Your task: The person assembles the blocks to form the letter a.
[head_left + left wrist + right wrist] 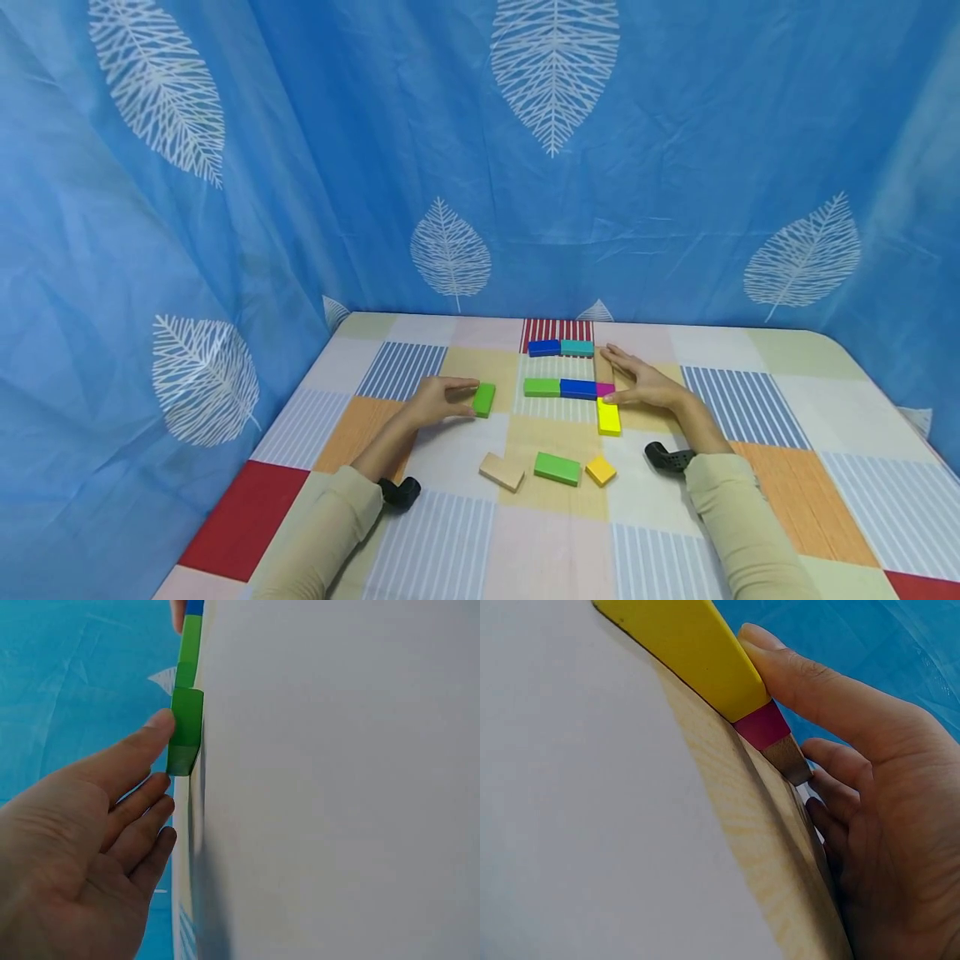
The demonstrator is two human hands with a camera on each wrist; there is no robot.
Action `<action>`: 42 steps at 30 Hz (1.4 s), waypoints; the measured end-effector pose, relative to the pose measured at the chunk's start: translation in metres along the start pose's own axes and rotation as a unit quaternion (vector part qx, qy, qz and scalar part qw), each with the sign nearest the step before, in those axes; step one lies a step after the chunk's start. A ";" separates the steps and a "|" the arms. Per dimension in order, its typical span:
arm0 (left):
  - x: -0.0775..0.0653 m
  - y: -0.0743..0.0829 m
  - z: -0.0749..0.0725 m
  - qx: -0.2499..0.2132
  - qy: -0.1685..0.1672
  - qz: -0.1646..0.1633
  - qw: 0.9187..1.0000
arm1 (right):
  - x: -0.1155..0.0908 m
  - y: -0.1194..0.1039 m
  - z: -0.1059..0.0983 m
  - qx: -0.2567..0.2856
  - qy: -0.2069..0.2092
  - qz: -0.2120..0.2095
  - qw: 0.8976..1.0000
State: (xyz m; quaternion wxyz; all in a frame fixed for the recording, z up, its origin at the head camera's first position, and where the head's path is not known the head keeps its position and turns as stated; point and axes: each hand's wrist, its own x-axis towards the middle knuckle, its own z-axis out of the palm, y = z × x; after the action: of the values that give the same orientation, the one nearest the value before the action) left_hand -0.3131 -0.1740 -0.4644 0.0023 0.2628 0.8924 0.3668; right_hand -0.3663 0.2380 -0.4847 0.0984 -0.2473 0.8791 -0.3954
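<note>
In the head view my left hand (442, 400) is beside a green block (484, 401), thumb and fingers spread along its left side. The left wrist view puts the thumb tip against this green block (186, 724), with the other fingers loosely extended below. My right hand (647, 383) lies along a column of a wooden block (603, 364), a magenta block (604, 389) and a yellow block (609, 418). Its thumb touches the yellow block (697, 656) near the magenta one, while the other fingers reach along the wooden block's right side.
Left of the column, a green block (542, 387) and blue block (578, 389) form a row; behind it lie another blue block (544, 347) and a teal block (577, 347). Nearer are a wooden block (502, 472), green block (557, 468) and orange-yellow block (601, 471).
</note>
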 end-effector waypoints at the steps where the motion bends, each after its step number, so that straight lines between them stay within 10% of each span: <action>1: 0.001 -0.001 0.001 -0.001 -0.007 0.003 1.000 | 0.000 0.000 0.001 0.001 0.000 0.000 1.000; 9: 0.010 -0.003 0.006 0.014 -0.051 0.012 0.999 | -0.001 -0.001 0.002 0.002 0.004 -0.008 1.000; 33: 0.025 0.029 0.044 0.024 -0.031 0.025 0.999 | 0.000 -0.001 -0.001 -0.003 0.005 -0.003 1.000; 42: 0.025 0.031 0.044 0.052 -0.038 0.033 0.997 | -0.010 -0.034 -0.004 0.002 0.000 -0.004 1.000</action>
State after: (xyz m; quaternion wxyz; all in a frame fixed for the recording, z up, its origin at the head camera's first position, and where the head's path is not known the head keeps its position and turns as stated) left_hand -0.3114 -0.1151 -0.4715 0.0098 0.3059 0.9003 0.3095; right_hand -0.3464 0.2263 -0.4570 0.0973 -0.2501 0.8773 -0.3979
